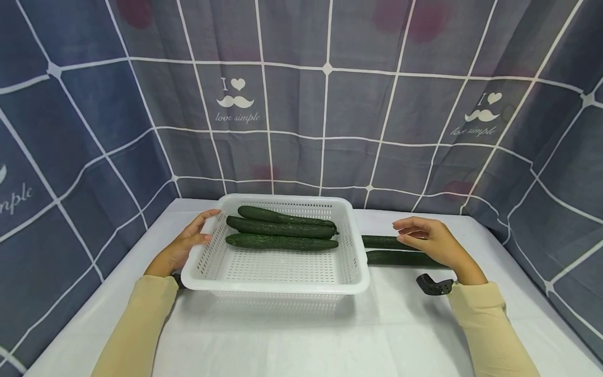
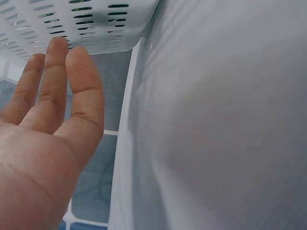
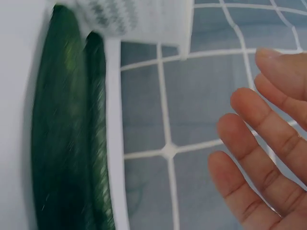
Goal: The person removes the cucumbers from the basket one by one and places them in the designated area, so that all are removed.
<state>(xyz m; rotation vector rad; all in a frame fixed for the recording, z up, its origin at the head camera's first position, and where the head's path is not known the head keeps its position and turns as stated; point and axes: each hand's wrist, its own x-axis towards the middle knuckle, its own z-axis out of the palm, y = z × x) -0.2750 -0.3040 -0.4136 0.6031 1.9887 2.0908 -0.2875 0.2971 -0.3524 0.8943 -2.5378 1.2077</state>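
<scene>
A white slotted plastic basket (image 1: 282,288) stands on the table with three dark green cucumbers (image 1: 281,242) lying side by side toward its back. At the basket's left wall is my left hand (image 1: 181,246), fingers extended and fingertips right at the wall; the left wrist view shows the palm (image 2: 36,158) with nothing in it. Above two more cucumbers (image 1: 400,257) to the right of the basket, my right hand (image 1: 435,242) hovers with relaxed fingers and holds nothing. In the right wrist view those cucumbers (image 3: 60,124) lie next to each other, apart from the fingers (image 3: 244,129).
White cloth (image 1: 306,340) covers the table. A dark blue-grey curtain (image 1: 292,104) with white grid lines rises behind it and along both sides. A black band (image 1: 433,285) is on the right wrist.
</scene>
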